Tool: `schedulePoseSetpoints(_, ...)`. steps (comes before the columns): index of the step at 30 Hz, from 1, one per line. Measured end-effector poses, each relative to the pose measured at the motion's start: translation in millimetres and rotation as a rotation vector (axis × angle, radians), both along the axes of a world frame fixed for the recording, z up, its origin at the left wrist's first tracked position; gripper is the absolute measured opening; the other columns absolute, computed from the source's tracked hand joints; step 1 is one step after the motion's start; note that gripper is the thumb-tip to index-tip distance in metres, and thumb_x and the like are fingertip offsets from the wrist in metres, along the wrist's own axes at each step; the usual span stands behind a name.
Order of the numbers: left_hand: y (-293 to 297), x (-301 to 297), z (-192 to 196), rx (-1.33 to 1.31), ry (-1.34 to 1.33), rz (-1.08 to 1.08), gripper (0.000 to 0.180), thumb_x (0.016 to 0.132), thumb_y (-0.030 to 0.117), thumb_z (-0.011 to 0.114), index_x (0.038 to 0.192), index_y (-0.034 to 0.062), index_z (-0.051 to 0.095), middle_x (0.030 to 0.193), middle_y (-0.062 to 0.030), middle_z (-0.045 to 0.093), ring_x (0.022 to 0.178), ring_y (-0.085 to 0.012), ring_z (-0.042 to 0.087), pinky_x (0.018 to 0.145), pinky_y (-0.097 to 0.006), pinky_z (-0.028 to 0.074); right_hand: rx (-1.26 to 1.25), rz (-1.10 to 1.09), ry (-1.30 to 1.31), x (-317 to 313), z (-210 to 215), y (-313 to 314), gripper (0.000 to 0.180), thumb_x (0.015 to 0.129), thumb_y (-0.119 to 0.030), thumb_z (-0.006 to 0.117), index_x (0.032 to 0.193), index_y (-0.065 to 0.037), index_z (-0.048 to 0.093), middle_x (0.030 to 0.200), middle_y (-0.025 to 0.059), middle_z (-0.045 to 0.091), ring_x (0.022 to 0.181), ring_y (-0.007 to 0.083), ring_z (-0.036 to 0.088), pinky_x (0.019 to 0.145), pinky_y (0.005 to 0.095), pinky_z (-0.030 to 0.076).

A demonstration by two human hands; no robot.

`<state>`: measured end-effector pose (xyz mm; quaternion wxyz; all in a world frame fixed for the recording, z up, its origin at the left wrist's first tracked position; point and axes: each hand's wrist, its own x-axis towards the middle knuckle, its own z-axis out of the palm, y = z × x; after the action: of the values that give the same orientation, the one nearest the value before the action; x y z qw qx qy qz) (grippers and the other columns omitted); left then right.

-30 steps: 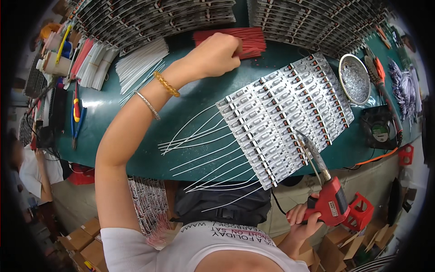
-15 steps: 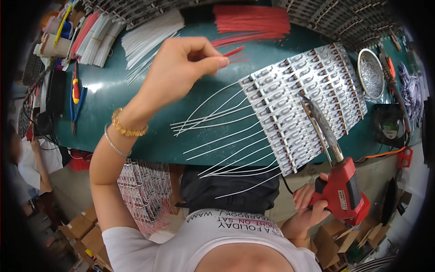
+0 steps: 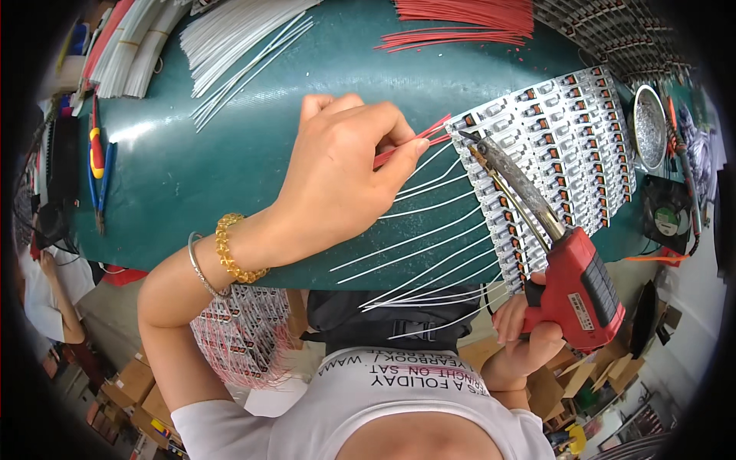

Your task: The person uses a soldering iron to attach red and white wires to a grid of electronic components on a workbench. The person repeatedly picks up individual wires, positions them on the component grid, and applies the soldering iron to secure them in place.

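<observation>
Pinched in my left hand [image 3: 345,165] are several thin red wires [image 3: 437,129], their tips reaching the far left corner of a panel of small circuit boards [image 3: 553,126]. My right hand [image 3: 525,326] grips the handle of a red soldering gun [image 3: 581,295]. Its long metal nose lies over the panel, with the tip near that same corner, close to the red wire ends. White wires [image 3: 418,249] fan out from the panel's left edge toward me. My left fingers hide the middle of the red wires.
Behind lie a pile of white wires [image 3: 230,42] and a pile of red wires [image 3: 460,19]. Pliers and a cutter [image 3: 100,165] rest at the left. A metal bowl [image 3: 649,126] and a small black fan [image 3: 665,211] stand right of the panel. Another person's arm [image 3: 65,299] shows far left.
My left hand has come nearer and right, bringing the red wires to the panel's corner. The soldering gun's tip has shifted left across the panel toward that corner. The view has shifted too.
</observation>
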<state>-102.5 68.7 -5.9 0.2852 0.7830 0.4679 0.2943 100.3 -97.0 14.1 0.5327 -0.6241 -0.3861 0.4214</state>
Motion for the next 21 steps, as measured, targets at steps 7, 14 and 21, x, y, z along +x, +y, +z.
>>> schedulePoseSetpoints(7,0.3,0.2,-4.7,0.047,0.003,-0.01,0.012,0.077,0.012,0.069,0.07,0.0057,0.061,0.061,-0.0007,0.053,0.058,-0.014,0.044,0.07,-0.029,0.032,0.009,0.024,0.033,4.5,-4.0,-4.1,0.069,0.083,-0.056,0.053,0.106,0.009,0.041,0.046,0.0009,0.042,0.035,0.0107,0.041,0.038,0.0226,0.036)
schedulePoseSetpoints(14,0.2,1.9,-6.6,0.086,0.007,-0.003,0.013,0.077,0.011,0.069,0.069,0.006,0.06,0.06,-0.0004,0.052,0.057,-0.0142,0.044,0.07,-0.029,0.032,0.05,-0.003,0.001,-1.0,-5.0,-2.5,0.066,0.084,-0.053,0.055,0.106,0.008,0.042,0.046,0.0008,0.043,0.035,0.0109,0.041,0.038,0.023,0.037)
schedulePoseSetpoints(21,-0.8,1.7,-6.6,0.106,0.011,0.006,0.013,0.077,0.011,0.069,0.069,0.0061,0.06,0.059,-0.0004,0.052,0.057,-0.0144,0.044,0.069,-0.029,0.032,0.074,-0.013,-0.005,6.7,-6.1,-9.2,0.077,0.084,-0.053,0.055,0.122,0.012,0.036,0.045,-0.0011,0.043,0.035,0.0097,0.039,0.038,0.0228,0.036)
